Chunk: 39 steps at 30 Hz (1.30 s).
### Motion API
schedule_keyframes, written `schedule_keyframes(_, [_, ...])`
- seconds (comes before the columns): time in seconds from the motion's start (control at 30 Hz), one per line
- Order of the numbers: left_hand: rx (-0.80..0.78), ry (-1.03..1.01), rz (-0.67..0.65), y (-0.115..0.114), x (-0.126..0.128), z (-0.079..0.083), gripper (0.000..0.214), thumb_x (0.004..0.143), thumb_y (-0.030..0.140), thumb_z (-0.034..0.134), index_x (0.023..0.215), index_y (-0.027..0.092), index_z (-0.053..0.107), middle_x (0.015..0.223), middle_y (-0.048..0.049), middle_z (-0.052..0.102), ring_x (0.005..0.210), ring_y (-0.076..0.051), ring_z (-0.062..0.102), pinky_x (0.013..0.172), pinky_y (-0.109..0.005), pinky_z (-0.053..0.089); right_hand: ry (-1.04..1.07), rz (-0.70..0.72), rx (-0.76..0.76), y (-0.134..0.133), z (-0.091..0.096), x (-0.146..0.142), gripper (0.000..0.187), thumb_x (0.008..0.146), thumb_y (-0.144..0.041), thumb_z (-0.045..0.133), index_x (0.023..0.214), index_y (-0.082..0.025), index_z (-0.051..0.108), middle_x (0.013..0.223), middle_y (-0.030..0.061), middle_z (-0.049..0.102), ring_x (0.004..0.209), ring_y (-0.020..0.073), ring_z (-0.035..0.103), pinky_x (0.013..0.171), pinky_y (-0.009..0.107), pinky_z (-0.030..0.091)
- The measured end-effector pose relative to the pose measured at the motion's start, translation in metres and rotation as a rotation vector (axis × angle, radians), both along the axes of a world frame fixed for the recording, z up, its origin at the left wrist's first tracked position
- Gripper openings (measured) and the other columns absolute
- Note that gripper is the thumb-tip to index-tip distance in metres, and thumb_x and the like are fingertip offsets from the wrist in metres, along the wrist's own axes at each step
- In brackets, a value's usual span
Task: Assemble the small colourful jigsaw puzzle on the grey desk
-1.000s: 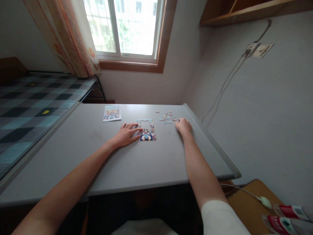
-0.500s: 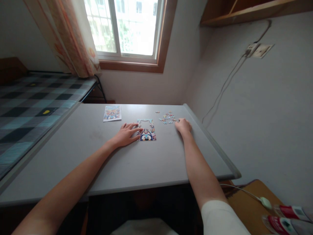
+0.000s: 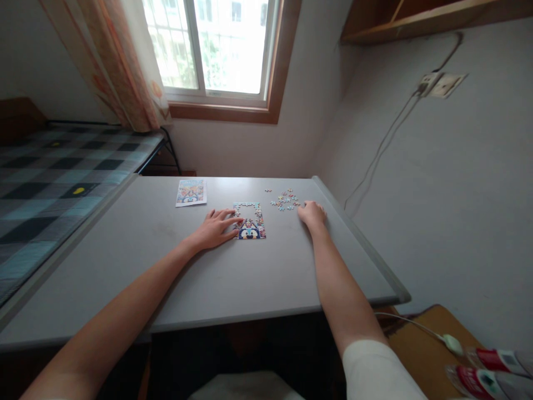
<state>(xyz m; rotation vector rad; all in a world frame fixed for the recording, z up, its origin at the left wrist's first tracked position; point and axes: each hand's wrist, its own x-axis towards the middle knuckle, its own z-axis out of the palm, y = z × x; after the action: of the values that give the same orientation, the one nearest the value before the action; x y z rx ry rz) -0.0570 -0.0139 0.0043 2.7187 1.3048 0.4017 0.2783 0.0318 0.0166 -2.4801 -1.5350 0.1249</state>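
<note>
A partly assembled colourful jigsaw puzzle (image 3: 250, 221) lies flat on the grey table (image 3: 233, 278). My left hand (image 3: 216, 226) rests flat beside its left edge, fingers stretched out and touching the puzzle's border. My right hand (image 3: 312, 213) lies on the table to the right, fingers curled, right next to a scatter of loose puzzle pieces (image 3: 284, 200). What its fingertips hold, if anything, is hidden.
A picture card (image 3: 190, 192) lies at the table's far left. A bed with a checked cover (image 3: 45, 178) adjoins the table on the left. A wall stands close on the right, with a socket and cable (image 3: 441, 84). A wooden stool (image 3: 433, 333) sits lower right.
</note>
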Motion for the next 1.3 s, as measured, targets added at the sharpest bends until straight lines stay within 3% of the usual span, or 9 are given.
schedule_keyframes(1.3, [-0.015,-0.001,0.0,0.0005,-0.0009,0.0004,0.045,0.095,0.053,0.04,0.136,0.038,0.052,0.147,-0.0036,0.042,0.132,-0.027,0.039,0.114,-0.051,0.018,-0.007,0.012,-0.008,-0.0001,0.0003,-0.0016,0.042,0.087,-0.036,0.049,0.123,-0.019,0.064,0.128,0.0145,0.06,0.121,0.0283,0.051,0.099,0.039,0.04])
